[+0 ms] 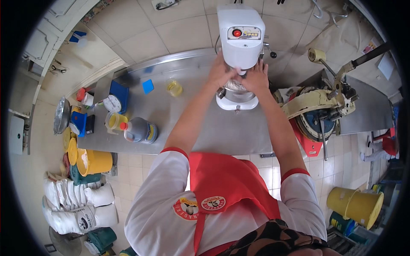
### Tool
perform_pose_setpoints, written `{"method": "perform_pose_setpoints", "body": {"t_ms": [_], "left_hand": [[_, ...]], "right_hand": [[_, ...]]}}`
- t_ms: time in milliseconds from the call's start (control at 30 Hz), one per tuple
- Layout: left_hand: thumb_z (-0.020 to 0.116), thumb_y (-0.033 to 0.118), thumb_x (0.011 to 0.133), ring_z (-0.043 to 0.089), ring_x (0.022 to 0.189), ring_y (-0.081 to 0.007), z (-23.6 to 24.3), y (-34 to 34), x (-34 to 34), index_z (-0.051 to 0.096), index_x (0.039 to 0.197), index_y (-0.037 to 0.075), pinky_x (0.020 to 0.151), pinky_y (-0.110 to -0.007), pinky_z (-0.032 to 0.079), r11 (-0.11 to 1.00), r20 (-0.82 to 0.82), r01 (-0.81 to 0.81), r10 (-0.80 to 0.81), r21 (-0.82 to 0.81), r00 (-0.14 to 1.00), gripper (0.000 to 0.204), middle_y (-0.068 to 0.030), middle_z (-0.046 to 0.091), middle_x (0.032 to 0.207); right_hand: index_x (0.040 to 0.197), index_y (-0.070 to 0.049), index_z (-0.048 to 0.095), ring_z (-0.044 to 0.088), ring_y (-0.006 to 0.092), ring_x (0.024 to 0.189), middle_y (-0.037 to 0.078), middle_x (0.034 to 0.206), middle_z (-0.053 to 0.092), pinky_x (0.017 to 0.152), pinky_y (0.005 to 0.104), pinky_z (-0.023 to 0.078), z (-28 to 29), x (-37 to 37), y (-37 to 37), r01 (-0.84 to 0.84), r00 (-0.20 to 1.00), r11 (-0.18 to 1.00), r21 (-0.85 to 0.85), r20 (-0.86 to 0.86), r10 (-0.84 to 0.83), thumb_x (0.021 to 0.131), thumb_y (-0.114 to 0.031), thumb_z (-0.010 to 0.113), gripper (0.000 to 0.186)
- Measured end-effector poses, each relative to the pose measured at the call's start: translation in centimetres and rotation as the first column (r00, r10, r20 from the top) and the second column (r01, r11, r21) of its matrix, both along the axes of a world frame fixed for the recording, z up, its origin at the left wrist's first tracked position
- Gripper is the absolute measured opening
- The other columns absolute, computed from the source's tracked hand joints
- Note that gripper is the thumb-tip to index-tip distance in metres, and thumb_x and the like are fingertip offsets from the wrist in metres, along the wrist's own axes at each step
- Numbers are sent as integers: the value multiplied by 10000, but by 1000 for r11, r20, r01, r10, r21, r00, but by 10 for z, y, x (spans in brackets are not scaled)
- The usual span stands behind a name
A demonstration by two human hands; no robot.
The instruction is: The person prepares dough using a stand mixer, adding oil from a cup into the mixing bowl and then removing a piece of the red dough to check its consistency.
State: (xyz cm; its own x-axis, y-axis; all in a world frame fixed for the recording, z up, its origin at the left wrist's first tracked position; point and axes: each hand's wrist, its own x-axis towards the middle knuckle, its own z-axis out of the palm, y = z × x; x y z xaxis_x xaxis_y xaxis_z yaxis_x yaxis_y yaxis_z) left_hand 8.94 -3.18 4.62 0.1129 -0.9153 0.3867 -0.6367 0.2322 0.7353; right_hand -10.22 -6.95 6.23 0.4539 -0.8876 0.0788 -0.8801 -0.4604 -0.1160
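A white stand mixer (pixel 240 34) with a round red knob stands at the back of the steel worktop (pixel 188 128), its metal bowl (pixel 235 94) beneath the head. My left hand (pixel 221 73) reaches in at the bowl's left side, its fingers blurred and partly hidden by the machine. My right hand (pixel 255 79) is at the bowl's right side, fingers stretched upward and spread near the attachment under the head. The bowl's contents are hard to make out.
Left lie a blue scraper (pixel 147 86), yellow liquid cup (pixel 174 88), jug (pixel 141 130), scale (pixel 113 102) and pitcher (pixel 116 120). Right stands a heavy cream-painted lever machine (pixel 314 106). Yellow buckets (pixel 355 205) and sacks (pixel 79 202) sit below. Another person (pixel 380 147) is at far right.
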Motion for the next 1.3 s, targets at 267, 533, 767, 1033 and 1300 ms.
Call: {"method": "perform_pose_setpoints", "body": {"t_ms": [267, 533, 767, 1033, 1300], "left_hand": [[633, 833, 842, 293, 1595, -384, -21, -24, 8, 496, 1618, 171, 1326, -521, 187, 991, 563, -123, 77, 43, 823, 1029, -176, 425, 1689], [449, 958, 852, 96, 1660, -410, -5, -22, 4, 248, 1710, 61, 1357, -470, 79, 942, 593, -189, -13, 277, 805, 1257, -235, 197, 1772], [459, 954, 852, 97, 1656, -428, 5, -17, 3, 228, 1695, -17, 1356, -466, 71, 943, 588, -159, -46, 293, 807, 1306, -249, 200, 1768], [423, 844, 959, 134, 1656, -393, -13, -10, 21, 244, 1681, -46, 1356, -485, 92, 977, 489, -18, -91, 215, 868, 1160, -246, 233, 1759], [438, 732, 1023, 111, 1662, -379, -30, 0, 48, 250, 1681, -44, 1354, -500, 69, 986, 189, 168, -165, 2, 968, 1035, -237, 220, 1765]], "right_hand": [[1694, 42, 194, 85, 453, 1653, 319, 1761, 123, 1345, 524, 77, -9, 2, -6, -36, 999, 999, -11, -11, 36, 900, -890, 480, 1257], [1702, 31, 160, 67, 425, 1661, 307, 1769, 91, 1354, 483, 74, 0, 5, -2, -12, 1000, 999, 36, -16, 13, 896, -878, 513, 1265], [1691, 47, 184, 93, 407, 1661, 291, 1763, 160, 1357, 476, 81, -11, 7, -11, 45, 999, 999, -6, -13, -45, 897, -863, 527, 1255], [1678, -65, 344, 185, 408, 1641, 259, 1739, 279, 1351, 488, 119, -17, -4, -11, -46, 998, 999, 26, -47, 47, 909, -873, 500, 1126], [1445, -60, 649, 485, 425, 1445, 227, 1503, 600, 1234, 503, 332, -14, 7, -8, -151, 968, 982, -115, 184, 171, 895, -673, 746, 829]]}}
